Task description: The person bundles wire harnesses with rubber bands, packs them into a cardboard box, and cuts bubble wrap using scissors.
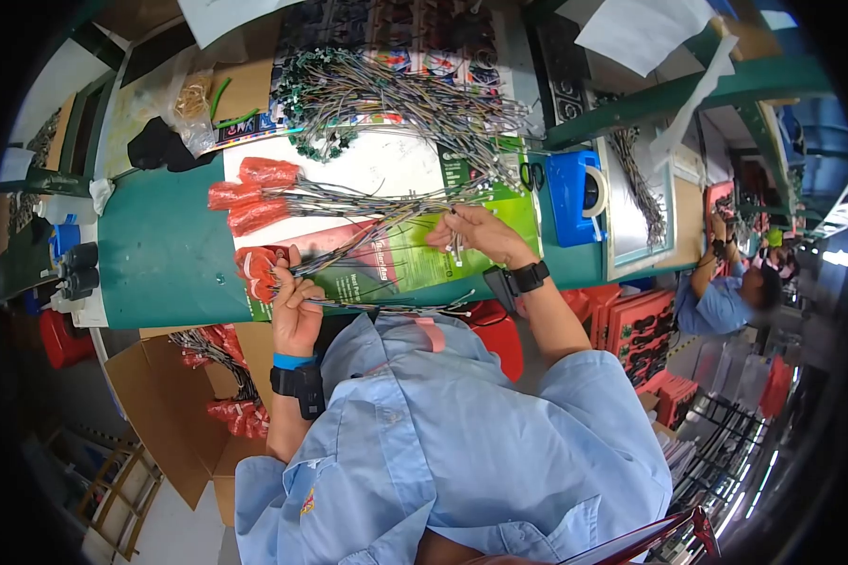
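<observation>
Left hand (297,306) clamps a dark wire bundle (339,256) by its red plastic-wrapped end (254,265); strands stretch toward two o'clock; right hand (481,235) pinches pale connector tips (457,252).

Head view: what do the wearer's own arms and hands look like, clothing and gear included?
The left hand and right hand are gloveless, below short light-blue fabric sleeves. The left wrist has a bright blue band and a boxy black strapped device; the right has a black strap with a dark boxy unit.
</observation>
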The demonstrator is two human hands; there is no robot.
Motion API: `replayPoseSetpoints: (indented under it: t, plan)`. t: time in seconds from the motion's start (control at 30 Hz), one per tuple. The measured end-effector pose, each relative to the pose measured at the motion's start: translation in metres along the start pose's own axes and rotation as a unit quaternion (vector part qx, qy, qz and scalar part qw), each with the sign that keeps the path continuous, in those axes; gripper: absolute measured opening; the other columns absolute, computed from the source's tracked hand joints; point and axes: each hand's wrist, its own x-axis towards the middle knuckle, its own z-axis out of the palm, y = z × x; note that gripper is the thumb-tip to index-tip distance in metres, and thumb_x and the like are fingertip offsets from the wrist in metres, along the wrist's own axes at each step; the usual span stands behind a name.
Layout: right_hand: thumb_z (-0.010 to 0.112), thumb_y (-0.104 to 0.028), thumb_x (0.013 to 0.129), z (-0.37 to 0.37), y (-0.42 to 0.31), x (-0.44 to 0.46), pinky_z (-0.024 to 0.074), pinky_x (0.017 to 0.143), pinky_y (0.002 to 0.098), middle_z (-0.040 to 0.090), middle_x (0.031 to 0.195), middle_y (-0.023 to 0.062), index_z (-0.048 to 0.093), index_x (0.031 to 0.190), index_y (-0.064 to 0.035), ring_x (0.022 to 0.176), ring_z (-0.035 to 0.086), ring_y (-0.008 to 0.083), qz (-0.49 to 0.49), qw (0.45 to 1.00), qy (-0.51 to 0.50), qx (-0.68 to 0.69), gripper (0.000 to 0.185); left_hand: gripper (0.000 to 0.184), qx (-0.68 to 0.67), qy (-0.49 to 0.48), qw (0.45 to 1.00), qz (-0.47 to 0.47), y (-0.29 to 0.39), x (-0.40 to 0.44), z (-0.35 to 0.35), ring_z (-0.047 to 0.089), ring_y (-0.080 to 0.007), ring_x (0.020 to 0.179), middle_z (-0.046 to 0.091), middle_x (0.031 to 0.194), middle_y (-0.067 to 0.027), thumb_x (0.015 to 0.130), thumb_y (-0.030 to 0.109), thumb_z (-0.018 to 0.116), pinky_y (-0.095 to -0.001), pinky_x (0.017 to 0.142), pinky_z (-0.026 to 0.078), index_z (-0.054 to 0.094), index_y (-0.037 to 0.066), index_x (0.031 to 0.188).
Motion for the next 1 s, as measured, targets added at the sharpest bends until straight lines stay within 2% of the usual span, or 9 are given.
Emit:
replayPoseSetpoints:
  t: [0.57, 0.63, 0.67, 0.73, 0.8, 0.87, 0.9, 0.97, 1.0]
  plan:
    - [0.039, -0.021, 0.099, -0.001, 0.006, -0.011, 0.0479, 0.084, 0.0296, 0.063, 0.106, 0.0142, 0.055, 0.100, 0.0022, 0.091, 0.063, 0.0195, -0.007, 0.999, -0.045, 0.013, 0.029, 0.019, 0.043, 0.037, 0.997, 0.042, -0.003, 0.003, -0.013, 0.042, -0.0046, 0.056, 0.053, 0.128, 0.0003, 0.094, 0.024, 0.048, -0.0225, 0.065, 0.043, 0.055, 0.013, 0.108]
    - [0.041, -0.024, 0.098, -0.005, -0.002, -0.013, 0.0490, 0.078, 0.0274, 0.066, 0.099, 0.0118, 0.060, 0.095, 0.0025, 0.087, 0.064, 0.0175, -0.032, 0.988, -0.049, -0.143, 0.033, 0.020, 0.131, 0.128, 0.979, 0.085, -0.009, 0.004, -0.007, 0.046, -0.0069, 0.063, 0.053, 0.128, 0.0002, 0.093, 0.026, 0.051, -0.0242, 0.068, 0.044, 0.054, 0.014, 0.109]
    - [0.044, -0.026, 0.096, -0.010, -0.005, -0.014, 0.0484, 0.080, 0.0293, 0.067, 0.097, 0.0108, 0.062, 0.098, 0.0020, 0.088, 0.063, 0.0174, -0.017, 0.977, -0.074, -0.201, 0.033, 0.022, 0.129, 0.127, 0.980, 0.080, -0.010, 0.004, -0.008, 0.049, -0.0087, 0.071, 0.054, 0.126, -0.0012, 0.092, 0.028, 0.053, -0.0250, 0.069, 0.044, 0.053, 0.015, 0.110]
    - [0.054, -0.027, 0.090, -0.022, -0.011, -0.020, 0.0460, 0.087, 0.0330, 0.064, 0.106, 0.0133, 0.060, 0.109, -0.0011, 0.101, 0.060, 0.0231, 0.026, 0.934, -0.110, -0.340, 0.033, 0.023, 0.164, 0.083, 0.979, 0.086, -0.011, 0.005, -0.025, 0.053, -0.0106, 0.082, 0.055, 0.125, -0.0027, 0.091, 0.029, 0.053, -0.0268, 0.074, 0.044, 0.052, 0.015, 0.109]
    - [0.064, -0.029, 0.082, -0.020, -0.028, -0.031, 0.0417, 0.094, 0.0364, 0.058, 0.118, 0.0158, 0.055, 0.119, -0.0049, 0.113, 0.053, 0.0290, -0.013, 0.843, -0.066, -0.533, 0.045, 0.024, 0.142, 0.107, 0.982, 0.069, -0.016, 0.004, -0.029, 0.054, -0.0170, 0.105, 0.056, 0.123, -0.0031, 0.091, 0.029, 0.054, -0.0314, 0.084, 0.043, 0.052, 0.014, 0.109]
    - [0.068, -0.028, 0.077, -0.008, -0.043, -0.027, 0.0382, 0.098, 0.0379, 0.052, 0.127, 0.0168, 0.052, 0.123, -0.0059, 0.120, 0.046, 0.0319, -0.035, 0.835, -0.021, -0.548, 0.054, 0.023, 0.132, 0.108, 0.983, 0.065, -0.026, 0.005, -0.034, 0.053, -0.0209, 0.113, 0.058, 0.115, -0.0044, 0.091, 0.027, 0.054, -0.0343, 0.088, 0.044, 0.052, 0.012, 0.108]
    - [0.066, -0.022, 0.082, -0.007, -0.036, -0.010, 0.0469, 0.084, 0.0337, 0.060, 0.113, 0.0161, 0.056, 0.117, -0.0046, 0.099, 0.060, 0.0274, -0.134, 0.842, 0.002, -0.522, 0.041, 0.022, 0.128, 0.107, 0.984, 0.062, -0.030, 0.005, -0.036, 0.054, -0.0214, 0.112, 0.059, 0.110, -0.0048, 0.091, 0.027, 0.054, -0.0349, 0.088, 0.044, 0.053, 0.011, 0.107]
    - [0.066, -0.020, 0.080, 0.027, -0.048, 0.025, 0.0473, 0.081, 0.0343, 0.061, 0.111, 0.0145, 0.060, 0.103, -0.0049, 0.100, 0.059, 0.0283, -0.106, 0.904, 0.042, -0.412, 0.028, 0.021, 0.106, 0.121, 0.986, 0.052, -0.036, 0.004, -0.039, 0.057, -0.0227, 0.106, 0.060, 0.095, -0.0046, 0.091, 0.025, 0.054, -0.0358, 0.088, 0.047, 0.053, 0.008, 0.105]
    - [0.065, -0.015, 0.081, 0.047, -0.036, 0.049, 0.0481, 0.069, 0.0329, 0.064, 0.093, 0.0122, 0.060, 0.091, -0.0038, 0.083, 0.062, 0.0263, -0.201, 0.901, 0.081, -0.375, 0.016, 0.021, 0.102, 0.122, 0.986, 0.058, -0.037, 0.003, -0.042, 0.057, -0.0227, 0.106, 0.060, 0.095, -0.0046, 0.091, 0.025, 0.054, -0.0358, 0.088, 0.047, 0.053, 0.008, 0.105]
